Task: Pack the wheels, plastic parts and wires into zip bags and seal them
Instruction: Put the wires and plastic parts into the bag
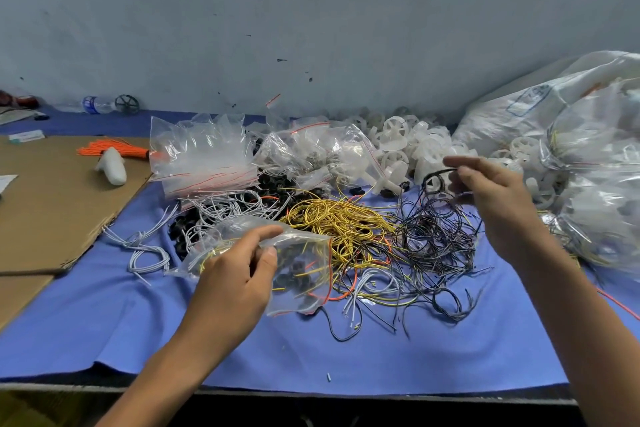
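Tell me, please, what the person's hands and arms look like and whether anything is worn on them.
Both are bare. The left hand and the right hand wear no gloves, and no ring shows on the fingers in view. The left forearm and the right forearm are uncovered as far as the picture's edge: no sleeve, watch or bracelet is visible.

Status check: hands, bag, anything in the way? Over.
Left hand grips zip bag, part filled with wire and black parts. Right hand pinches black wire, lifted above wire pile. Nothing blocking between hands.
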Demonstrator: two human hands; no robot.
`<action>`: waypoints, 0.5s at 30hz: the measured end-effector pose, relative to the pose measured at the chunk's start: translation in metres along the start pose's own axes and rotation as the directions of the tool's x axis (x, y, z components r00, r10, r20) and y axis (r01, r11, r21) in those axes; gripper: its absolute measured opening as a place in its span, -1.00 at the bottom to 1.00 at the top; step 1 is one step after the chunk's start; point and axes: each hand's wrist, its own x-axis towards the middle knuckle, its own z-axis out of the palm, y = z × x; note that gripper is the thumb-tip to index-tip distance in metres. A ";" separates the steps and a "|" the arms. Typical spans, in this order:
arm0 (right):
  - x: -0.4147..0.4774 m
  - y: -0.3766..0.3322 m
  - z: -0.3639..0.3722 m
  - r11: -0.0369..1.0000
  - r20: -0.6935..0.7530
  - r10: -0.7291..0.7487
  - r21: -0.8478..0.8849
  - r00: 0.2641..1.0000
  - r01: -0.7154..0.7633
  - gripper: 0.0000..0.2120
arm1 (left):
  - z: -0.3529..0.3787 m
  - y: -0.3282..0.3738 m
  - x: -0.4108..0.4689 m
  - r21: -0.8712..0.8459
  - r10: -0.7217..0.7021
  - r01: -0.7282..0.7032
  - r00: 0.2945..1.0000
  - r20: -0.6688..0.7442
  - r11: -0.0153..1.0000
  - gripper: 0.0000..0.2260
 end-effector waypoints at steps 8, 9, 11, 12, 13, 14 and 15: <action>-0.006 -0.044 -0.011 0.918 0.066 -0.043 0.396 0.997 0.013 -0.73 | -0.004 0.002 0.000 -0.007 -0.028 0.028 1.000 0.002 1.000 -0.73; -0.012 -0.048 -0.009 0.905 0.094 -0.054 0.426 0.994 0.009 -0.72 | -0.005 0.002 0.000 -0.009 -0.033 0.034 0.999 0.001 0.999 -0.73; -0.029 -0.052 0.000 0.889 0.129 -0.083 0.458 0.988 0.015 -0.70 | -0.004 0.004 0.002 -0.013 -0.039 0.039 0.999 -0.004 0.999 -0.74; -0.040 -0.050 0.008 0.886 0.130 -0.101 0.463 0.986 0.029 -0.70 | -0.003 0.005 0.002 -0.017 -0.041 0.041 0.999 -0.009 0.999 -0.74; -0.052 -0.047 0.016 0.887 0.128 -0.126 0.459 0.984 0.054 -0.70 | -0.002 0.006 0.003 -0.020 -0.048 0.048 0.999 -0.018 0.999 -0.75; -0.066 -0.043 0.025 0.894 0.137 -0.162 0.440 0.977 0.086 -0.71 | -0.001 0.006 0.004 -0.021 -0.062 0.062 0.998 -0.027 0.998 -0.77; -0.081 -0.039 0.035 0.909 0.148 -0.203 0.396 0.968 0.130 -0.72 | 0.000 0.007 0.006 -0.020 -0.082 0.081 0.996 -0.034 0.997 -0.78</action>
